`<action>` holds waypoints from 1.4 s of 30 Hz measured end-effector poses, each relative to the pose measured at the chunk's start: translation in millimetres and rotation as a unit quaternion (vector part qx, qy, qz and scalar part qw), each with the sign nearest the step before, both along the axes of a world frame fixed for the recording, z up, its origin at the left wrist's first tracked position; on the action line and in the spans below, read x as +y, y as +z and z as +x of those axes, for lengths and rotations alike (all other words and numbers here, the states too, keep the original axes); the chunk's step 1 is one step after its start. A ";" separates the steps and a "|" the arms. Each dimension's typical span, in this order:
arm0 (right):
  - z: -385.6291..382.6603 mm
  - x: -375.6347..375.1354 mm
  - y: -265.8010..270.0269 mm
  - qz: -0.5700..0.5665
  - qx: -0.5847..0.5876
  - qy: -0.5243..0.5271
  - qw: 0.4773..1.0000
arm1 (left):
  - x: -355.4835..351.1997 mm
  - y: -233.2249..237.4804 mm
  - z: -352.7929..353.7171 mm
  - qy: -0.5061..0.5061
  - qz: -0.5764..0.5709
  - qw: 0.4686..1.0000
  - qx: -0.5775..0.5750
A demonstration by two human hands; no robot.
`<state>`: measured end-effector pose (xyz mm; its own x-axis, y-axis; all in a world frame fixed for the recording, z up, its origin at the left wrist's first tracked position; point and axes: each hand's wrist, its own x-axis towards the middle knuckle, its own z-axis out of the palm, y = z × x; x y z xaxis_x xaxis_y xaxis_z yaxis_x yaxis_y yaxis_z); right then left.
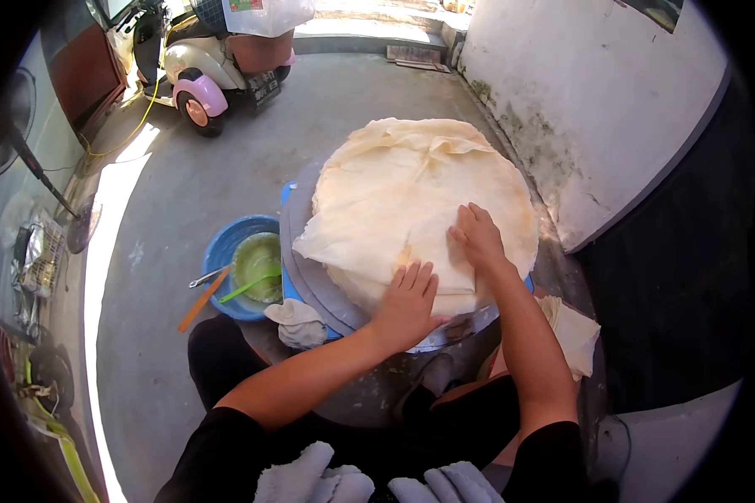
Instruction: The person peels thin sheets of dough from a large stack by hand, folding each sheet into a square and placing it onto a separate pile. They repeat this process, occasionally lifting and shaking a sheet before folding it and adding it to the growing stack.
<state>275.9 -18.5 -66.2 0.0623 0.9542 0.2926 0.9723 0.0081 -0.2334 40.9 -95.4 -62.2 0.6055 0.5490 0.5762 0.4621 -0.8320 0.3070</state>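
Note:
A large, round, pale sheet of thin flatbread [411,180] lies over a round griddle [457,331], its surface wrinkled and its far edge ruffled. Near the front, a straight fold line runs across it. My left hand [407,303] rests on the near part of the sheet with its fingers stretched out, beside a small browned spot. Farther to the right, my right hand [478,239] lies on the sheet, fingers extended. Neither hand grips anything visible. Grey padding [298,239] shows along the griddle's left side.
Left of the griddle stands a blue basin [218,251] holding greenish liquid [258,267] and several utensils. A pale cloth [298,324] lies beside it. More folded flatbread [572,335] sits at the right. A scooter [205,75], a fan [38,163] and a white wall [596,109] surround the floor.

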 end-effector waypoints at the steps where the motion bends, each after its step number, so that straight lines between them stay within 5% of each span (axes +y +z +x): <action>1: 1.0 3.2 -5.8 0.001 0.000 0.003 1.000 | 1.5 -5.6 -4.9 0.002 -0.014 0.999 0.038; 6: -15.9 -6.9 14.1 -0.160 -0.061 -0.063 0.983 | 4.6 -1.6 -45.1 -0.043 -0.064 0.995 0.061; 8: -31.3 -23.1 30.4 -0.148 -0.051 -0.030 0.987 | 3.2 6.8 -73.1 0.046 -0.369 0.928 0.009; 9: -39.3 -30.9 29.4 -0.135 -0.044 -0.002 0.990 | 7.3 2.1 -85.2 0.048 -0.370 0.928 0.015; 11: -58.7 -46.6 17.0 -0.148 -0.062 0.013 0.987 | 22.4 -13.4 -101.9 0.129 -0.600 0.722 -0.320; 12: -64.2 -51.8 14.7 -0.158 -0.087 0.028 0.983 | 31.2 -16.4 -105.4 0.130 -0.600 0.723 -0.317; 14: -65.8 -49.8 18.7 -0.162 -0.082 0.020 0.983 | 52.1 -19.1 -108.2 0.173 -0.639 0.586 -0.467; 17: -85.2 -58.9 29.7 -0.155 -0.068 0.027 0.985 | 70.9 -30.1 -108.3 0.170 -0.634 0.526 -0.540; 21: -128.7 -87.9 27.4 -0.111 -0.021 0.084 0.990 | 75.0 -36.2 -103.1 0.176 -0.556 0.584 -0.565; 23: -140.7 -93.0 18.8 -0.120 -0.010 0.084 0.989 | 74.5 -25.0 -101.0 0.204 -0.461 0.674 -0.540; 27: -149.7 -100.7 16.7 -0.083 0.006 0.072 0.994 | 78.7 2.6 -84.9 0.188 -0.376 0.743 -0.521; 30: -150.4 -105.2 13.2 -0.084 -0.001 0.073 0.994 | 82.1 25.4 -64.9 0.172 -0.257 0.875 -0.373; 34: -153.7 -111.5 1.1 -0.014 -0.027 0.066 0.997 | 73.3 48.9 -4.8 -0.027 -0.108 0.972 -0.204; 39: -150.8 -111.5 0.0 0.058 0.032 0.117 0.991 | 67.3 40.4 35.6 -0.114 -0.186 0.950 0.222; 42: -139.7 -122.0 15.6 -0.013 0.044 0.113 0.993 | 80.9 30.6 31.9 -0.086 -0.274 0.956 0.058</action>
